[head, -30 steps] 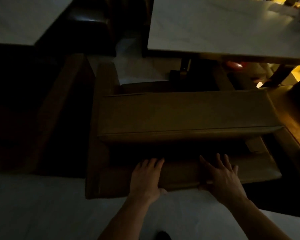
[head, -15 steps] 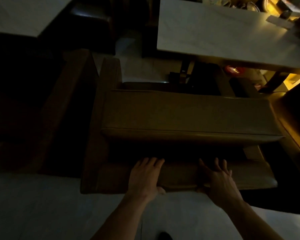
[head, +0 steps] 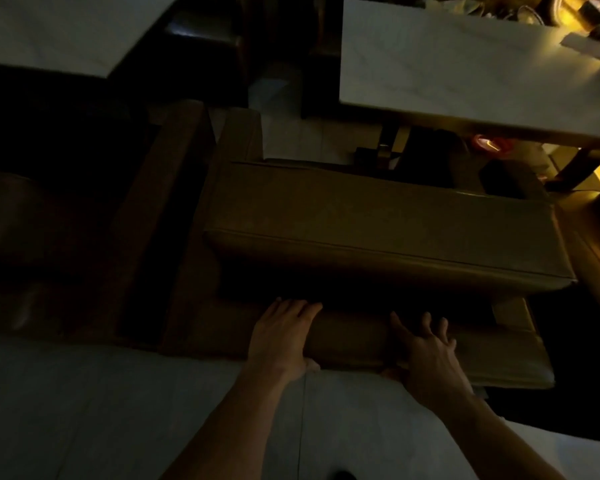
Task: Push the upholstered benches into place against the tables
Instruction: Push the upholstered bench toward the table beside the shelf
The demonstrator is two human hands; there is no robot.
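Note:
A tan upholstered bench (head: 378, 230) fills the middle of the dim view, its seat cushion facing a white marble table (head: 465, 64) at the upper right. My left hand (head: 283, 337) lies flat on the padded top of the bench's backrest (head: 354, 337), fingers straight and thumb over the near edge. To its right my right hand (head: 426, 355) presses on the same backrest with its fingers spread. The table's dark pedestal (head: 388, 143) stands just beyond the seat's far edge.
A second white table (head: 66, 29) sits at the upper left with a dark chair (head: 201, 32) beside it. Another brown bench (head: 160, 216) stands close on the left. Pale floor tiles (head: 118, 410) lie under me. Tableware and yellow light show at the top right.
The bench has slid forward, and its seat now lies closer to the right table's pedestal. Both hands stay pressed on the backrest.

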